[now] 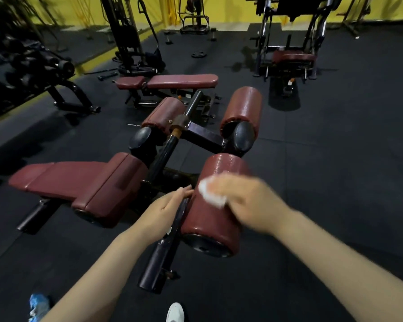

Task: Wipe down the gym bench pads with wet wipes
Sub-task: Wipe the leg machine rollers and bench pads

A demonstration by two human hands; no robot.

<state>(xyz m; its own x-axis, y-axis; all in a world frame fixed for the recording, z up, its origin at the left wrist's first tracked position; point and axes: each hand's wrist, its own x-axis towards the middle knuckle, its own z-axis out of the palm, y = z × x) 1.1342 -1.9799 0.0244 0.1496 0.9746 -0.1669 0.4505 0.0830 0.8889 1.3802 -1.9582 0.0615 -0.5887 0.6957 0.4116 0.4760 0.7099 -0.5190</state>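
Note:
A dark-red roller pad [213,219] lies nearest me on a black bench frame. My right hand [244,201], blurred by motion, grips a white wet wipe [211,194] and presses it on the top of that roller. My left hand [165,210] rests with straight fingers on the black bar [170,238] beside the roller's left end. Two more red rollers [242,110] [164,113] sit further along the frame. The bench's long red seat pad [79,184] stretches away to the left.
A second red flat bench [168,81] stands behind. A dumbbell rack [28,66] is at the left, a cable machine [128,40] and another machine [291,49] at the back. Black rubber floor [335,147] lies open to the right. A blue packet [39,305] and a white shoe [175,312] are near my feet.

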